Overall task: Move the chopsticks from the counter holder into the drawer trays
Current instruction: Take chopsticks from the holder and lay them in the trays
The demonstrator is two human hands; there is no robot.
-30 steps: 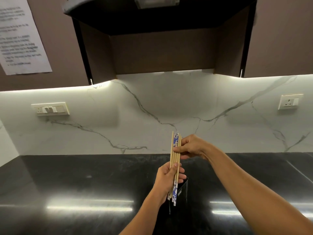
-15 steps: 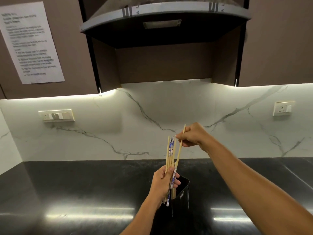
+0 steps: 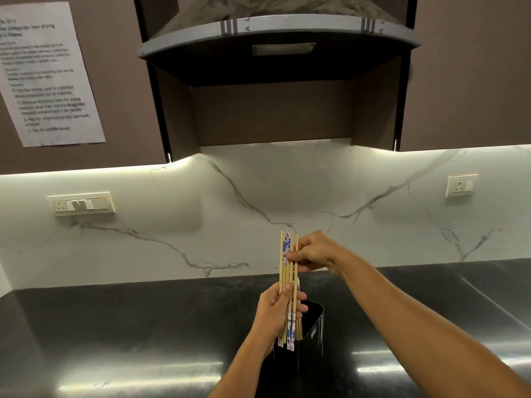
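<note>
A bundle of several chopsticks point(image 3: 286, 271), plain wooden ones and white ones with blue patterns, stands upright above the black holder point(image 3: 313, 331) on the counter. My left hand point(image 3: 277, 311) is wrapped around the bundle's lower part, just over the holder's mouth. My right hand point(image 3: 311, 251) pinches the bundle near its upper ends. The bundle's lower tips hang at the holder's rim. The drawer and its trays are out of sight.
The black glossy counter point(image 3: 143, 326) runs left and right under a marble backsplash. A range hood point(image 3: 278, 38) hangs overhead between dark cabinets. A printed sheet point(image 3: 48, 76) is stuck on the left cabinet. Wall sockets point(image 3: 82, 203) sit left and right point(image 3: 461, 185).
My right hand brought a single lifted chopstick back against the bundle in my left hand and now pinches the bundle's top. The camera tilted upward.
</note>
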